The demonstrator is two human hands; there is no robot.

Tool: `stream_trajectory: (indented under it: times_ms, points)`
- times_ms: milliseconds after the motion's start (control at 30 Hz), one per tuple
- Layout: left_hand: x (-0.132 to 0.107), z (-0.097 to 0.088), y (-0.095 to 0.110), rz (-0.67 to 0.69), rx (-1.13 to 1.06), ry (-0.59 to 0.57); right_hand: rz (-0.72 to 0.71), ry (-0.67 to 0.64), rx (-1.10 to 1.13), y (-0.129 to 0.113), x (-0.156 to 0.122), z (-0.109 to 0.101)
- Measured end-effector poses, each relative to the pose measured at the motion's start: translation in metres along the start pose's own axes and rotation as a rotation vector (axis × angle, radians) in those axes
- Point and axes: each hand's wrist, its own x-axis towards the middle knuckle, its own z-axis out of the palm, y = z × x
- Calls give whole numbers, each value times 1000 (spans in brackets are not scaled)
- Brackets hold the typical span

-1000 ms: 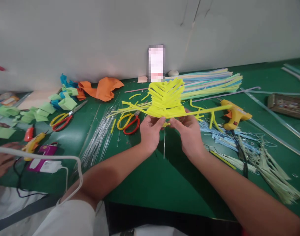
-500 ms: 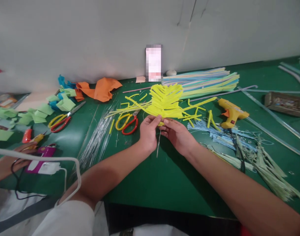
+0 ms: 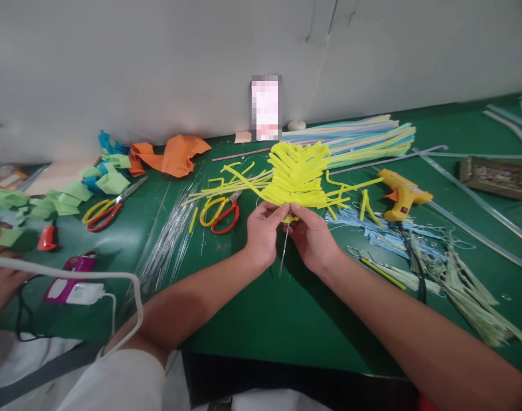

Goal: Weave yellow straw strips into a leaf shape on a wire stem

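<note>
A yellow leaf-shaped piece (image 3: 298, 174) made of fuzzy strips is held above the green table (image 3: 261, 319). My left hand (image 3: 263, 235) and my right hand (image 3: 312, 237) both pinch its base, fingers closed, thumbs nearly touching. A thin metal wire (image 3: 283, 257) hangs down from the base between my hands. Loose yellow strips (image 3: 226, 185) lie just behind the piece.
Red-and-yellow scissors (image 3: 220, 214) lie left of my hands, a second pair (image 3: 109, 206) farther left. Silver wires (image 3: 170, 237), a yellow glue gun (image 3: 401, 194), pastel strips (image 3: 355, 140), orange cloth (image 3: 175, 154), green paper pieces (image 3: 64, 197). Another person's hand (image 3: 1, 282) at far left.
The long yellow strip that stuck out to the right a second ago is gone from the piece. My hands have drawn closer together at its base. The other person's hand shifted at left.
</note>
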Motion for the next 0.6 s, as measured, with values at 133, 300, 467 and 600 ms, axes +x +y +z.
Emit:
stream_trajectory:
  times_ms: [133, 300, 467, 600]
  points:
    - [2, -1, 0, 29, 6, -1, -5, 5, 10, 0, 1, -1]
    - [4, -4, -1, 37, 4, -12, -13, -3, -1, -1, 1, 0]
    - [6, -5, -2, 22, 1, -26, -5, -6, 9, -2, 3, 0]
    - [7, -6, 0, 49, 53, -45, -63, 17, -7, -2, 3, -1]
